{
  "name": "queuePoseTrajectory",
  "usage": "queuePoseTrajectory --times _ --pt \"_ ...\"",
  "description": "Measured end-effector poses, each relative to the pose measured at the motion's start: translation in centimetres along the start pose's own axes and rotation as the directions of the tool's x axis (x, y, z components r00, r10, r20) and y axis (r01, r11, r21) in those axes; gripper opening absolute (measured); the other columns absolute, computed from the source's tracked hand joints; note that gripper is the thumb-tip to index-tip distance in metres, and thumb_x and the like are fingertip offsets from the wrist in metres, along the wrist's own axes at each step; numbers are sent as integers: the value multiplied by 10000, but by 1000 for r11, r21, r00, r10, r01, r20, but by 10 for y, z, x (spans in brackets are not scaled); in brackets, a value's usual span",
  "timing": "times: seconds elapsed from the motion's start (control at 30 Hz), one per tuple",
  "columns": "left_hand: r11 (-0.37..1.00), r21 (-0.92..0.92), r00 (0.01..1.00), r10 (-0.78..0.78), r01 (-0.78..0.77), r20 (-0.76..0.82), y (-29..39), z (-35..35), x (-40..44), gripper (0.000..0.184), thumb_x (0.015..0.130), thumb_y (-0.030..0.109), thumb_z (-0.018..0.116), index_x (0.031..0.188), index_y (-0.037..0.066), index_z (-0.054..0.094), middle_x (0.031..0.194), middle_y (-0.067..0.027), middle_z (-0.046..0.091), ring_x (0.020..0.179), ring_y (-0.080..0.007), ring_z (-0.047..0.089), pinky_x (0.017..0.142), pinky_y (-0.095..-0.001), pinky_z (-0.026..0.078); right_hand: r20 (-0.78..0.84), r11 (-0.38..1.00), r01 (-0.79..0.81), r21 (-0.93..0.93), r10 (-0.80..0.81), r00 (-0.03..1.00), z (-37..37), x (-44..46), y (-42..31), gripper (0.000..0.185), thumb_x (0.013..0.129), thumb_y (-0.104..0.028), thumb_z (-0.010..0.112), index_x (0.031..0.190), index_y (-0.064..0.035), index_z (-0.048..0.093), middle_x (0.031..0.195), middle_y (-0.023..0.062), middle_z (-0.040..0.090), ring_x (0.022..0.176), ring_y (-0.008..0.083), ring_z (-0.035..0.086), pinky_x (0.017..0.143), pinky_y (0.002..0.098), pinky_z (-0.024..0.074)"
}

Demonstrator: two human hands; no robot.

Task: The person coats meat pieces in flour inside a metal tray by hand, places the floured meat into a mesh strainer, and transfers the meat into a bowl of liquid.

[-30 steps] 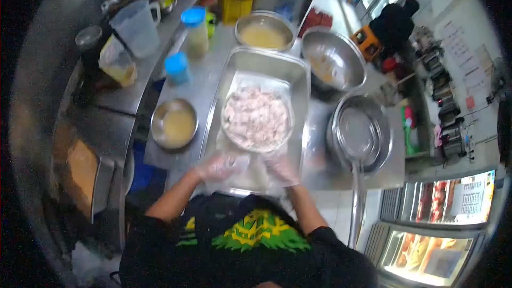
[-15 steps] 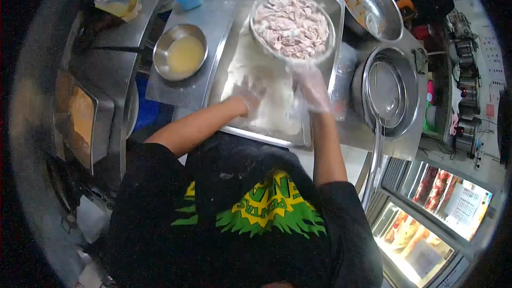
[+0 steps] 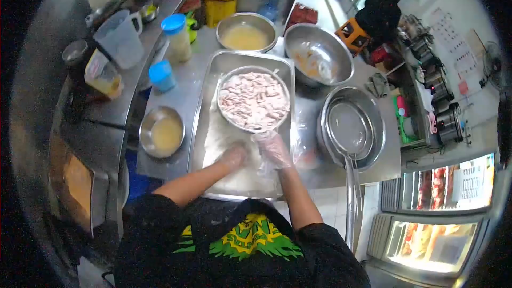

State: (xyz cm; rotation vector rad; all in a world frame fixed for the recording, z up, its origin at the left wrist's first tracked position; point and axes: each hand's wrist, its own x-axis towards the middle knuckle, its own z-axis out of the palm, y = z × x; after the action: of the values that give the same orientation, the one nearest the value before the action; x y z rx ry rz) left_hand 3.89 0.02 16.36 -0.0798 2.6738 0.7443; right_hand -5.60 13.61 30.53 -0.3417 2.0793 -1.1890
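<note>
A large rectangular steel tray (image 3: 197,152) lies before me, its bottom coated with white flour (image 3: 213,136). Inside its far half is a round metal-rimmed container (image 3: 221,114) heaped with pale, flour-dusted pieces of raw meat (image 3: 253,98). My right hand (image 3: 273,149), in a clear plastic glove, has its fingers closed at the container's near rim. Also gloved, my left hand (image 3: 234,157) is low over the flour, left of my right hand; motion smears its fingers, so their pose is unclear.
Left of the tray stand a small steel bowl (image 3: 154,148) with pale liquid and a blue tub (image 3: 161,77). Behind is another bowl (image 3: 221,24) of yellowish liquid. To the right are a stained steel bowl (image 3: 338,56) and a long-handled strainer (image 3: 349,122) resting in a bowl.
My view has shifted, showing more of the table's far side. My right hand stays at the container's near rim. My left hand, spread on the flour before, is now blurred.
</note>
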Motion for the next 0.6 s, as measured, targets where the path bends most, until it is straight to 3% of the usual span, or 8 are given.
queuePoseTrajectory --times 0.17,0.23,0.3,0.37,0.4,0.5,0.53,0.6 --pt "782 -468 881 212 -412 -423 37 -73 -46 194 883 188 498 958 51 614 1044 -140 591 982 -278 560 893 -403 435 -228 750 661 -12 -646 728 9 42 60 300 824 -267 593 925 15 594 654 26 544 573 123 496 500 299 407" --pt "840 -398 896 208 -369 -392 45 -86 -60 202 895 197 488 976 53 605 1036 -136 594 956 -278 566 876 -391 446 18 991 133 -17 -132 991 -4 -3 6 280 821 -250 591 922 11 593 663 26 551 572 121 491 506 300 412" --pt "918 -277 940 212 -285 -266 46 -97 -69 229 907 225 482 1021 57 588 1013 -132 603 920 -277 575 850 -369 463 48 956 271 -110 -268 962 8 43 70 283 823 -253 591 945 3 589 672 25 554 587 124 493 521 305 421" --pt "959 -166 973 225 -231 -57 23 -100 -59 295 914 284 484 1083 57 564 993 -129 614 905 -258 587 826 -362 479 9 992 -35 124 34 999 3 -9 11 273 812 -239 605 951 -4 596 679 22 562 592 125 495 530 307 427" --pt "966 -127 966 240 -227 96 4 -93 -50 350 915 330 489 1123 55 549 985 -128 621 907 -240 595 816 -366 487 -1 968 217 128 -219 976 1 -11 34 289 809 -251 627 968 -11 604 689 34 585 587 127 516 535 291 448" --pt "771 -608 962 22 -189 -272 30 -139 -99 423 879 397 532 1144 68 546 1050 -120 613 1001 -251 571 849 -395 462 -3 975 178 133 -180 984 0 -3 71 271 817 -288 625 840 -19 602 640 29 549 571 131 511 534 304 452" --pt "933 -358 968 -123 38 -217 29 -147 -91 452 863 409 550 1176 83 535 1079 -118 608 1062 -260 550 878 -396 445 57 999 27 26 -29 998 3 10 84 281 819 -301 624 797 -22 602 624 27 536 565 132 509 534 308 453" --pt "811 574 733 456 -110 -504 -27 -113 -32 325 853 310 551 1099 104 600 1079 -148 604 1047 -312 545 884 -406 446 76 998 65 -22 -63 995 7 12 77 275 808 -303 633 844 -34 584 673 26 534 580 124 487 540 297 429"
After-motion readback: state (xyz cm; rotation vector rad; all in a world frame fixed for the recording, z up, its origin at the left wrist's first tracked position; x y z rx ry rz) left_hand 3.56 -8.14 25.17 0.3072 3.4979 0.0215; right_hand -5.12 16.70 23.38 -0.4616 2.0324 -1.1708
